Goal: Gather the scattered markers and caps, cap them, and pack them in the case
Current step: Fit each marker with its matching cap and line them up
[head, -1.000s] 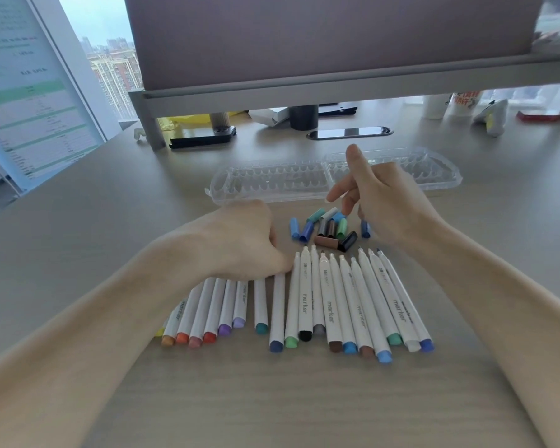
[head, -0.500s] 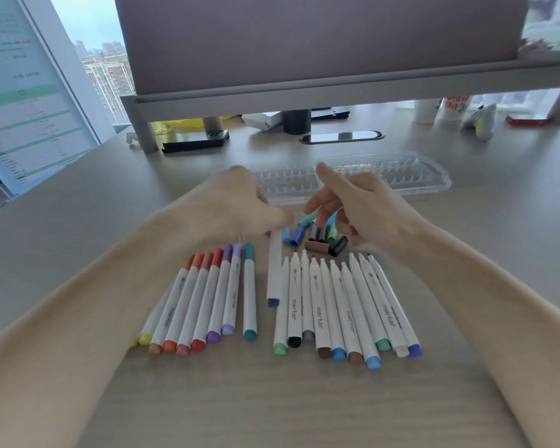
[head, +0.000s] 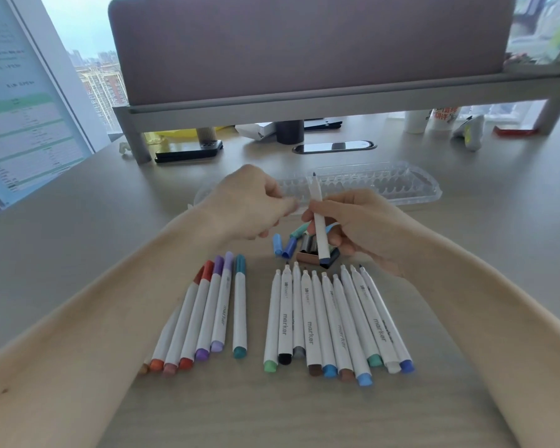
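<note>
Marker [head: 316, 197] now raised in right hand [head: 362, 227], tip up, left hand [head: 249, 205] adj.

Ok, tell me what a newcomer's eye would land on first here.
The right hand holding one uncapped marker upright at centre, with the left hand close beside it. Below them lie two fans of white markers: a capped group on the left, an uncapped group on the right. Loose caps and the clear case sit behind.
</note>
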{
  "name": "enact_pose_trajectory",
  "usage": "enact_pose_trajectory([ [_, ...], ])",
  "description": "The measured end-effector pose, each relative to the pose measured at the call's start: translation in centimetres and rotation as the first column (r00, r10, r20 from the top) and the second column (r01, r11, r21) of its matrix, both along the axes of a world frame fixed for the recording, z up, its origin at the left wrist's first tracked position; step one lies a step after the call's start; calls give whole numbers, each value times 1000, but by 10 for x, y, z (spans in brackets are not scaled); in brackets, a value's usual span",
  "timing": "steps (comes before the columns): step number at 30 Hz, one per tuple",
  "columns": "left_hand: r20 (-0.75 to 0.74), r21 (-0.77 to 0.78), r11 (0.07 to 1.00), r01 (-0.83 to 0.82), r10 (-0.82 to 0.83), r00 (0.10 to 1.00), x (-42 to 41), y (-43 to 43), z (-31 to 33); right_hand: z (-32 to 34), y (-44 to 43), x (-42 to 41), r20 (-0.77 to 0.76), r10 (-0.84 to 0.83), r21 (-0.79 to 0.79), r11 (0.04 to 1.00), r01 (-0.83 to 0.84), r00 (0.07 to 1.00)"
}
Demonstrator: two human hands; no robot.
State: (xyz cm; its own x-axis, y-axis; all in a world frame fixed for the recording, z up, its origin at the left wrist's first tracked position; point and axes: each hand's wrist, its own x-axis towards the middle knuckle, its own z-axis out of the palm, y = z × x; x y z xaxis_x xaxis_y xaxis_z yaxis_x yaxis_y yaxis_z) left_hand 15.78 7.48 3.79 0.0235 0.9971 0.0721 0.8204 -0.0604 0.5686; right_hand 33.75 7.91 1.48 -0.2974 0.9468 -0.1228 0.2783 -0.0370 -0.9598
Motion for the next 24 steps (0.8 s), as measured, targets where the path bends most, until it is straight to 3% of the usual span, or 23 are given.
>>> enact_pose_trajectory([
  [2, -205, -52, 998, 22, -33, 978, 0, -2, -5, -1, 1, 1, -25, -39, -7, 999, 39, 999],
  [4, -296, -66, 998, 15, -34, 955, 4, -4, -8, -1, 1, 1, -53, -56, -14, 998, 56, 997],
  [14, -297, -152, 988, 9, -54, 953, 8, 0, -8, 1, 3, 4, -80, -74, -33, 997, 71, 994],
  [16, -232, -144, 989, 15, -48, 972, 5, -1, -6, 1, 3, 4, -87, -75, -40, 997, 72, 993],
  [19, 6, -144, 989, 26, -25, 1000, 1, -3, -1, 1, 4, 4, -96, -74, -48, 996, 70, 993],
  [24, 394, -175, 984, 33, 39, 918, -13, -2, 1, 2, 1, 1, -77, 4, -43, 999, -7, 997],
])
